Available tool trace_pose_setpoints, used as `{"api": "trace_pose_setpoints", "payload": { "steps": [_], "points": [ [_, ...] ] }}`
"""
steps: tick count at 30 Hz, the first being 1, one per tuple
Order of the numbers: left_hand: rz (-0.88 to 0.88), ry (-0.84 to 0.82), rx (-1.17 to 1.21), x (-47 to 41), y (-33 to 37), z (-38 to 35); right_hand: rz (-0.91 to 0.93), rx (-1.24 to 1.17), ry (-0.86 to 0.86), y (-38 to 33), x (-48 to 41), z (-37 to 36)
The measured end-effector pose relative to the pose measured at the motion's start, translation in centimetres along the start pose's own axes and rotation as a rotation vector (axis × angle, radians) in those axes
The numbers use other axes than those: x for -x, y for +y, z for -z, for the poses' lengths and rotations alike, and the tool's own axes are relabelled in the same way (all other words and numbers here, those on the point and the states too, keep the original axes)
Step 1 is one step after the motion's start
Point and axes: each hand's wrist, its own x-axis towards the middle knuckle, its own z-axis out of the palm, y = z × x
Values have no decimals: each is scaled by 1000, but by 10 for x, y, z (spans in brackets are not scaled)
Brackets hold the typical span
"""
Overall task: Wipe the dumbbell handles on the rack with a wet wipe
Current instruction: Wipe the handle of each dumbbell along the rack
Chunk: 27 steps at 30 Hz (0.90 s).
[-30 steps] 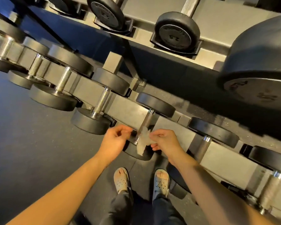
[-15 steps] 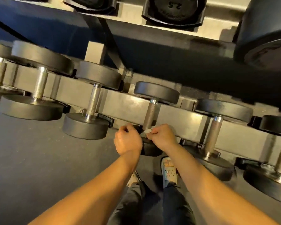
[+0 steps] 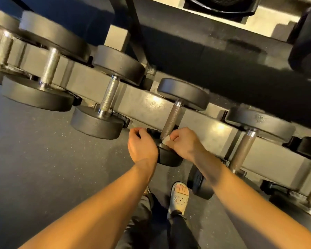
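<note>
A small dumbbell lies on the lower shelf of the grey rack (image 3: pixel 147 103), its knurled metal handle (image 3: pixel 172 119) pointing toward me. My right hand (image 3: pixel 184 142) pinches a balled-up white wet wipe (image 3: pixel 166 140) against the near end of that handle. My left hand (image 3: pixel 142 146) is curled on the near weight head (image 3: pixel 169 157) just left of the handle; what its fingers grip is hidden. More dumbbells line the shelf, one with a handle (image 3: pixel 109 95) to the left and one with a handle (image 3: pixel 243 150) to the right.
A higher shelf (image 3: pixel 258 20) with big black weight heads overhangs the lower row at the top. Dark speckled rubber floor (image 3: pixel 43 168) spreads to the left. My sandalled foot (image 3: pixel 180 196) stands near a dumbbell head (image 3: pixel 201 184) low by the floor under the rack.
The wipe hung loose between both hands one second ago; now it is bunched in my right hand at the handle's near end. The view has dropped closer to the lower shelf.
</note>
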Motion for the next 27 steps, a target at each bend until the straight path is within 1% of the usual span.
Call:
{"api": "trace_pose_setpoints", "payload": {
  "steps": [2, 5, 6, 8, 10, 12, 14, 18, 20, 24, 26, 27],
  "points": [
    [-6, 5, 1, 0, 1, -1, 167, 292, -57, -8, 2, 10],
    [-1, 16, 19, 0, 0, -1, 636, 806, -156, -21, -8, 23],
    [3, 26, 23, 0, 0, -2, 773, 921, -188, -25, -12, 26],
    [6, 40, 35, 0, -1, -3, 947, 1024, -227, -29, -21, 31],
    [-7, 48, 38, 0, -2, -4, 1008, 1060, -257, -34, -27, 33],
    [-15, 58, 24, 0, -2, -4, 1024, 1115, -288, -39, -31, 34],
    [-13, 65, 19, 1, -2, -3, 978, 1154, -333, -46, -31, 33],
    [-13, 68, 20, 0, -2, -3, 870, 1116, -379, -61, -35, 26],
    [-20, 65, 16, -1, -3, -4, 767, 1069, -419, -67, -46, 21],
    [-19, 43, 15, -1, -3, -4, 466, 935, -531, -79, -67, 11],
    [-22, 34, 21, 0, -2, -4, 437, 910, -511, -82, -67, 10],
    [-22, 31, 20, 0, -1, -3, 481, 926, -481, -78, -62, 13]
  ]
}}
